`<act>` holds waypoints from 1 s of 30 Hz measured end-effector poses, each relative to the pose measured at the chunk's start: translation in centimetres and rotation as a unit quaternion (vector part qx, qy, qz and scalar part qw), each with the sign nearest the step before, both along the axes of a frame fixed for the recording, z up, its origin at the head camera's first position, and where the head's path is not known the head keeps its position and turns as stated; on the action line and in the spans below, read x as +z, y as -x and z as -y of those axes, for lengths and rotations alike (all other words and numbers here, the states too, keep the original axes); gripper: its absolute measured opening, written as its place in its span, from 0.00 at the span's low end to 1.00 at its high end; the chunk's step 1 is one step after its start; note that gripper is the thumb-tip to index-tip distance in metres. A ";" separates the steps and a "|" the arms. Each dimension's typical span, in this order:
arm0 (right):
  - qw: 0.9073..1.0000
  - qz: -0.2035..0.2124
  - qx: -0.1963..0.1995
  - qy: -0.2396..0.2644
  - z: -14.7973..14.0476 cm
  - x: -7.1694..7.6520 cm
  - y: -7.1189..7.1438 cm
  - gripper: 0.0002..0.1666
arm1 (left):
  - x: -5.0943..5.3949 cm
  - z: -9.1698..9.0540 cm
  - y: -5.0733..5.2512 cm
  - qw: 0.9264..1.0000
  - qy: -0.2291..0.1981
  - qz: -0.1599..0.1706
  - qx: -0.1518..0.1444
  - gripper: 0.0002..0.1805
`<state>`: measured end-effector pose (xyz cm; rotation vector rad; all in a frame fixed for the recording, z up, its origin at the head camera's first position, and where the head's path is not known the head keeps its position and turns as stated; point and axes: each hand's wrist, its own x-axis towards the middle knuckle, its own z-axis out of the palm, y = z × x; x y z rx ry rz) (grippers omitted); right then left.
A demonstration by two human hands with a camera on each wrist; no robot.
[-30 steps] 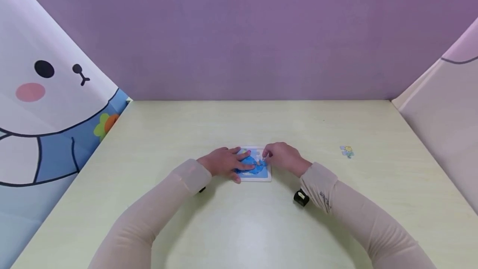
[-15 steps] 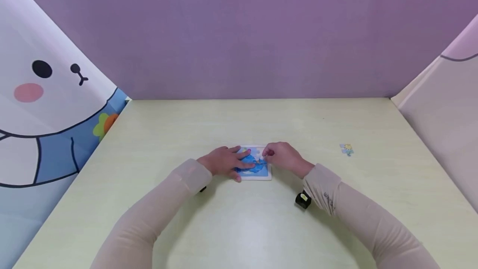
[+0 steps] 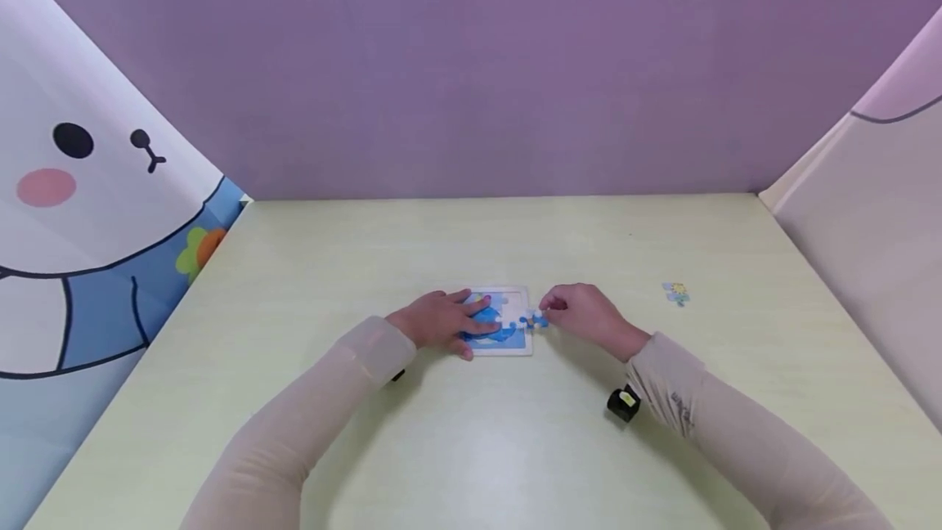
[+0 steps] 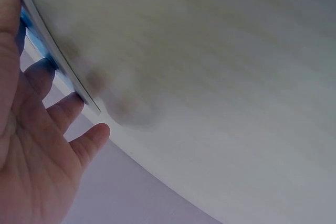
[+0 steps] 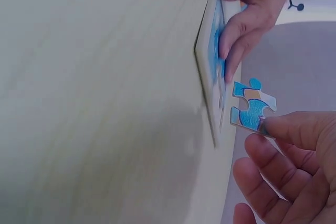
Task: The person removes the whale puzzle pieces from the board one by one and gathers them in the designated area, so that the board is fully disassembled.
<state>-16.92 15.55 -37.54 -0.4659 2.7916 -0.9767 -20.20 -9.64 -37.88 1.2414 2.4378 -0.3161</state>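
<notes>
A small framed jigsaw puzzle (image 3: 508, 352) with a blue picture lies mid-table in the head view. My left hand (image 3: 436, 322) rests on its left part, fingers spread over the picture and thumb at the near edge. Bare pale backing shows in the puzzle's upper right part. Just right of the frame, my right hand (image 3: 589, 316) pinches a blue jigsaw piece (image 5: 252, 111) with an orange-and-white patch between thumb and forefinger. In the right wrist view this piece is lifted clear of the puzzle frame (image 5: 206, 72). The left wrist view shows the left hand's fingers (image 4: 65, 111) against the frame.
Several loose jigsaw pieces (image 3: 675, 293) with a yellow sun-like shape lie together on the table (image 3: 486, 432), right of the right hand. A black wrist camera (image 3: 624, 404) hangs below the right cuff. A purple panel (image 3: 500, 72) stands along the table's far edge.
My right hand has drawn back to the right, lifting the blue piece out of the puzzle and baring pale backing there. The left hand has stayed on the puzzle.
</notes>
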 end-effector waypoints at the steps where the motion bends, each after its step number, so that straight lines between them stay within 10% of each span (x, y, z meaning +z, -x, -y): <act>1: 1.000 -0.002 -0.003 0.000 -0.4 -0.1 -0.1 0.05 | -0.1 0.0 0.0 1.000 0.001 -0.001 -0.001 0.34; 30: 0.998 0.026 -0.064 0.006 -12.4 -0.6 -0.6 0.12 | -0.1 -0.8 0.7 0.999 0.024 -0.027 -0.011 0.35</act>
